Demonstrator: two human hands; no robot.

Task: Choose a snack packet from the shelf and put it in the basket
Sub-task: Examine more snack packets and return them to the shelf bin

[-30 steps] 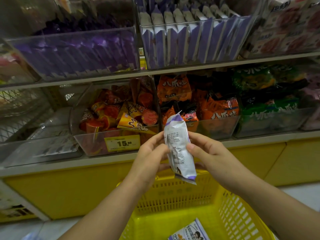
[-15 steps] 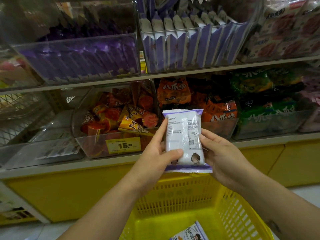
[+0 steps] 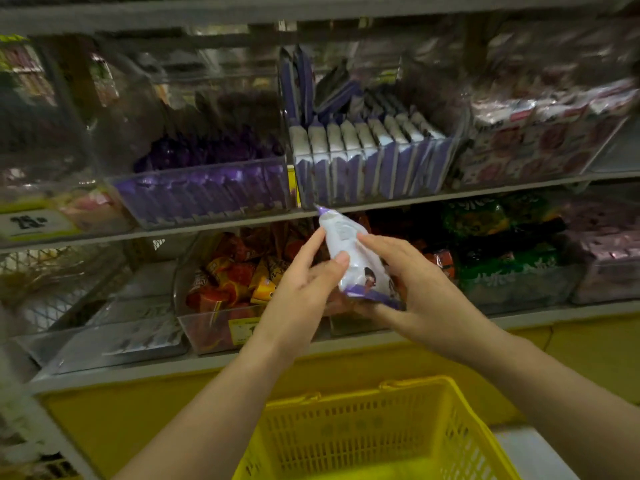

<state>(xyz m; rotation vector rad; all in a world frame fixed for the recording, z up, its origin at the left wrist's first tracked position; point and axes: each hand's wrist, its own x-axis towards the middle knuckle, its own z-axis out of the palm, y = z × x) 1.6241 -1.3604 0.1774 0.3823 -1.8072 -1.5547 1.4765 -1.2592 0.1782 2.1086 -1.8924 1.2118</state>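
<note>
Both hands hold white-purple plastic snack packet [image 3: 349, 261], tilted, above yellow plastic mesh basket [image 3: 374, 431]: left hand [image 3: 304, 289] thumb + fingers pinch it, right hand [image 3: 412, 289] cups far side. Shelf [image 3: 519, 315] behind.

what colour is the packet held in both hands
The packet is white with purple ends; the head view shows it best.

Snack packet [image 3: 349, 258] between both hands, above basket [image 3: 408, 389], before shelf [image 3: 450, 195].
</note>
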